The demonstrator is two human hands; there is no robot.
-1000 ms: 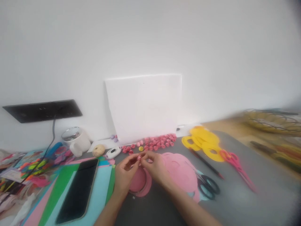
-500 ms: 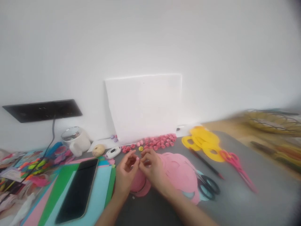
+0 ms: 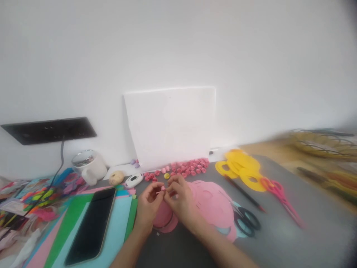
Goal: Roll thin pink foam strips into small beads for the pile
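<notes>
My left hand (image 3: 147, 206) and my right hand (image 3: 182, 203) meet over the grey mat, fingertips pinched together. Between them is a small curled pink paper strip (image 3: 163, 188), gripped from both sides and partly covered by the fingers. Below and behind the hands lies a round pink paper cutout (image 3: 162, 216). More pink paper cutouts (image 3: 216, 204) are heaped right of my right hand. Beyond the fingertips spreads a cluster of small rolled pink paper flowers (image 3: 192, 167), with one yellow rolled flower (image 3: 166, 175) among them.
On the right lie black-handled scissors (image 3: 247, 221), a pencil (image 3: 247, 195), yellow paper cutouts (image 3: 242, 165) and pink scissors (image 3: 283, 199). A phone (image 3: 92, 227) rests on coloured paper sheets (image 3: 119, 223) at left, near a white mug (image 3: 95, 171). A white board (image 3: 173, 126) leans on the wall.
The fingertips have shifted slightly around the pink paper strip, and more of it shows between them. The left fingers look a little flatter. Both hands stay in nearly the same place.
</notes>
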